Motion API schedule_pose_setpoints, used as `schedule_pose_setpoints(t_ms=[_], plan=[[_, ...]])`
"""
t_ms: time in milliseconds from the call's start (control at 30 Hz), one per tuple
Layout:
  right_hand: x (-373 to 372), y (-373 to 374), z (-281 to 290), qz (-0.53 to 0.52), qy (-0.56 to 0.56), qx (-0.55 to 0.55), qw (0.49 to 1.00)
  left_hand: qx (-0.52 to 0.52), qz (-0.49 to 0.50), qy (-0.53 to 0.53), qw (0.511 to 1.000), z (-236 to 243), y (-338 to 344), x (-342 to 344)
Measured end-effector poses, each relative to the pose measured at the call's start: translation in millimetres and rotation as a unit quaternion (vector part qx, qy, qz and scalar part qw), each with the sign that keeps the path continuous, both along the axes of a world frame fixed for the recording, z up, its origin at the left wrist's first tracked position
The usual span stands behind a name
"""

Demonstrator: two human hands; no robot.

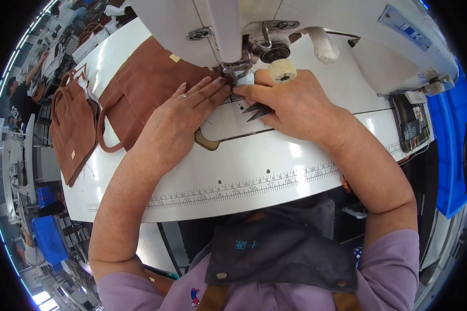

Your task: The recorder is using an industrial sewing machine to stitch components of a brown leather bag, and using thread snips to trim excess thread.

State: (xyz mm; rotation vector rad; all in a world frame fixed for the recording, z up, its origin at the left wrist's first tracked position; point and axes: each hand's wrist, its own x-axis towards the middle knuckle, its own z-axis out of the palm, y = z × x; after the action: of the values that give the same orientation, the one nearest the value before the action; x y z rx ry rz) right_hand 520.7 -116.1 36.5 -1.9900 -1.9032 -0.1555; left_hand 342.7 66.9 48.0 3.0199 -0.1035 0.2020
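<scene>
A white sewing machine (225, 31) stands over the table, with its presser foot (235, 67) just beyond my fingertips. My left hand (179, 116) lies flat, fingers stretched out, pressing the edge of a brown leather-like bag piece (140, 85) beside the foot. The piece has a strap handle (105, 124) and spreads to the left. My right hand (298, 103) is closed round small scissors (259, 111), whose dark blades stick out toward the left below the thumb. Its thumb and index finger reach to the work at the foot; the needle tip is hard to make out.
Brown bag pieces with handles (75, 132) are stacked at the table's left edge. A printed ruler (233, 192) runs along the near edge of the white table (285, 150). A control box (412, 122) and blue bins (446, 155) stand at right. People work farther left.
</scene>
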Motion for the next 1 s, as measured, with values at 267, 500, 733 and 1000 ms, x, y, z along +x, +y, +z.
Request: schedule_pose_setpoints(t_ms=[267,500,733,1000], plan=[[-1.1,-0.3,2.7,-0.021,-0.002,-0.005,1.000,-0.012,0.026,-0.029,0.999,-3.6,-3.6,4.6],[5.5,0.3,1.4,-0.022,0.002,0.018,1.000,-0.029,0.054,-0.013,0.998,6.3,-20.2,3.7],[7.7,-1.2,1.5,-0.037,0.004,0.008,0.999,0.062,0.109,0.077,0.989,38.0,-48.8,19.1],[4.3,1.2,-3.8,-0.015,-0.001,0.022,1.000,-0.133,0.036,-0.045,0.989,-4.5,-17.1,-6.6]])
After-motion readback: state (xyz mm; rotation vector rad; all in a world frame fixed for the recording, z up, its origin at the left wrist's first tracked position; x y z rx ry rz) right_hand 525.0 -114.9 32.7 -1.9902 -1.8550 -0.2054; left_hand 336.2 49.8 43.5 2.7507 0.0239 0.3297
